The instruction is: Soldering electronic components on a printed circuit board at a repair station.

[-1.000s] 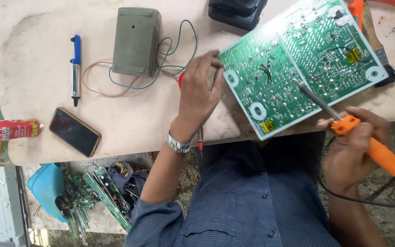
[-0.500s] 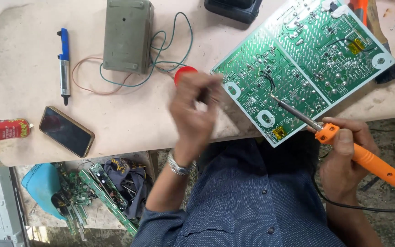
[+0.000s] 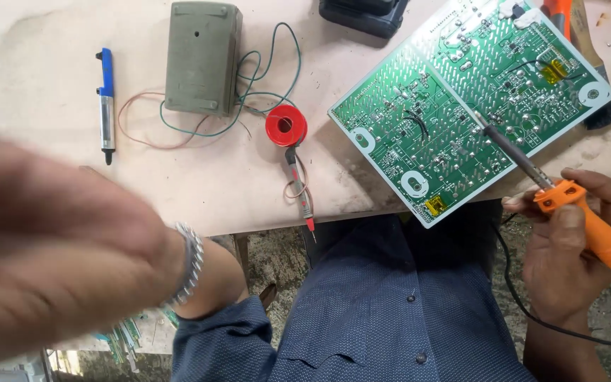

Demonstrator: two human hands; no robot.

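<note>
Right hand (image 3: 567, 247) clamped around the orange-handled soldering iron (image 3: 588, 230); its metal tip touches the green rectangular circuit board (image 3: 461, 106) up-left of the grip. Left hand (image 3: 51, 262) is raised close to the camera, blurred (can't tell open or closed), holding nothing visible. Red solder spool (image 3: 286, 126) lies between the hands.

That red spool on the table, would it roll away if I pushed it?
Probably not: the red spool lies flat on its round face, so it would likely slide. Stood on edge, it could roll. It looks small, probably light to lift.
</note>
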